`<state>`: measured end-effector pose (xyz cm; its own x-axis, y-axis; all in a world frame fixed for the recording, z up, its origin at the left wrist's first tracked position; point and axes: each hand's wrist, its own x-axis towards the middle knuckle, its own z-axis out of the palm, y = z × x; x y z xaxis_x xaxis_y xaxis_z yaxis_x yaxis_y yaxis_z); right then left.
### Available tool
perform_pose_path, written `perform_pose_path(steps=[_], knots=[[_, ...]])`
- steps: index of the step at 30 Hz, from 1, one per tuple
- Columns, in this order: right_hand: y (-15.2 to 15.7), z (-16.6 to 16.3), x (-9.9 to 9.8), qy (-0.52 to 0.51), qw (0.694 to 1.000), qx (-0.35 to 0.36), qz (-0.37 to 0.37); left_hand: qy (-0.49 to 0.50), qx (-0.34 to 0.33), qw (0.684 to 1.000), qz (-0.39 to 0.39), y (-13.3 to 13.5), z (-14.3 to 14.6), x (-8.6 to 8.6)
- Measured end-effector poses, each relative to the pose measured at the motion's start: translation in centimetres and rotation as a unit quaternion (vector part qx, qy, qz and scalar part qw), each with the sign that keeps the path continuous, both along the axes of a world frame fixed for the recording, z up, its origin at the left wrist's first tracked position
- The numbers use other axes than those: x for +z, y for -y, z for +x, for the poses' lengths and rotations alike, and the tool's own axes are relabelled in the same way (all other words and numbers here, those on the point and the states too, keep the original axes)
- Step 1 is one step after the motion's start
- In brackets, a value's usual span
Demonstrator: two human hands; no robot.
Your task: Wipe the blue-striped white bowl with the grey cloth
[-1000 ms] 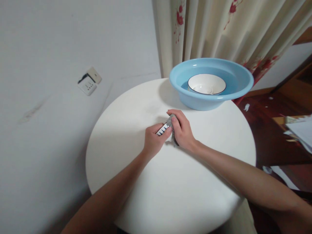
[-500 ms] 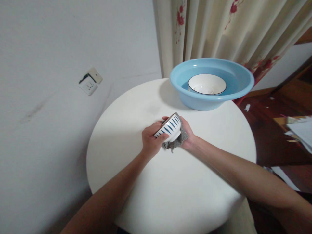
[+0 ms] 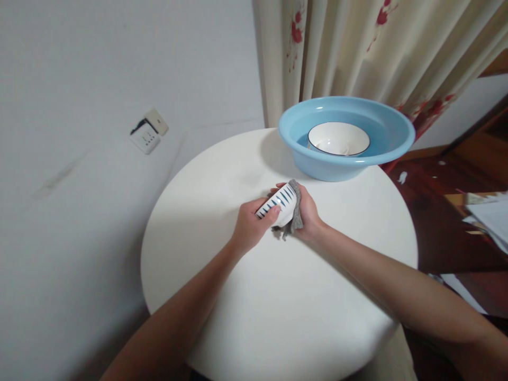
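Note:
Tilted on its side above the table is a small white bowl (image 3: 284, 207) with blue pointed stripes round its outside. My left hand (image 3: 254, 221) grips its left side, thumb laid across the outer wall. My right hand (image 3: 308, 212) is closed round a grey cloth (image 3: 297, 216) and presses it against the bowl's right side. A ragged edge of the cloth hangs below the bowl. The bowl's inside faces away from me, and some fingers of both hands are hidden behind it.
A light blue basin (image 3: 296, 153) stands at the back right of the round white table (image 3: 190, 248), with a larger white bowl (image 3: 339, 136) inside it. Behind hangs a flowered curtain (image 3: 341, 47). A wall with a loose socket (image 3: 146, 138) borders the left.
Both hands and the bowl have shifted slightly, and the bowl is turned a little. The cloth now wraps higher over the bowl's right rim.

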<state>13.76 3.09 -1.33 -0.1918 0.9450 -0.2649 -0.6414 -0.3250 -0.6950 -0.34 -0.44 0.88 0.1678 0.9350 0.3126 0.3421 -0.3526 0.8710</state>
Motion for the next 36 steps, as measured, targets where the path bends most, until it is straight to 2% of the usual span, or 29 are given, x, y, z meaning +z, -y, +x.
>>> perform_pose_path(steps=[3, 6, 8, 11, 14, 17, 21, 24, 26, 28, 30, 33, 36], knots=[[0.2, 0.0, -0.4, 0.12, 0.984, -0.077, 0.107, -0.001, 0.012, 1.0, -0.017, 0.0, 0.0, -0.1], [0.7, 0.4, -0.4, 0.27, 0.918, -0.13, 0.259, -0.004, 0.008, 1.0, -0.024, 0.1, 0.2, -0.2], [1.1, 0.6, -0.3, 0.332, 0.87, -0.139, 0.338, 0.0, -0.003, 1.0, -0.023, 0.2, 0.4, -0.4], [1.5, 0.8, -0.3, 0.381, 0.821, -0.144, 0.401, -0.002, -0.009, 1.0, -0.012, 0.2, 0.6, -0.5], [1.4, 0.8, -0.5, 0.391, 0.807, -0.145, 0.419, -0.013, 0.002, 1.0, 0.006, 0.3, 0.6, -0.7], [1.1, 0.7, -0.6, 0.371, 0.82, -0.144, 0.411, -0.015, 0.006, 0.999, 0.03, 0.3, 0.6, -0.9], [0.3, 0.7, -0.4, 0.294, 0.888, -0.125, 0.331, -0.005, -0.002, 0.998, 0.066, 0.5, 0.6, -0.9], [-0.2, 0.6, 0.0, 0.151, 0.963, -0.066, 0.214, 0.018, -0.023, 0.994, 0.102, 0.7, 0.4, -0.7], [-0.3, 0.6, 0.1, 0.025, 0.994, 0.024, 0.1, 0.038, -0.044, 0.991, 0.123, 0.7, 0.3, -0.6], [-0.2, 0.5, 0.1, -0.074, 0.992, 0.106, 0.011, 0.055, -0.061, 0.986, 0.143, 0.5, 0.1, -0.6], [0.0, 0.4, 0.0, -0.126, 0.982, 0.139, -0.03, 0.068, -0.069, 0.983, 0.158, 0.2, 0.0, -0.7], [0.2, 0.4, -0.1, -0.148, 0.978, 0.135, -0.054, 0.065, -0.068, 0.983, 0.159, -0.4, -0.2, -0.8], [0.0, 0.5, 0.0, -0.134, 0.983, 0.11, -0.067, 0.001, -0.058, 0.986, 0.155, -0.7, -0.2, -0.5]])
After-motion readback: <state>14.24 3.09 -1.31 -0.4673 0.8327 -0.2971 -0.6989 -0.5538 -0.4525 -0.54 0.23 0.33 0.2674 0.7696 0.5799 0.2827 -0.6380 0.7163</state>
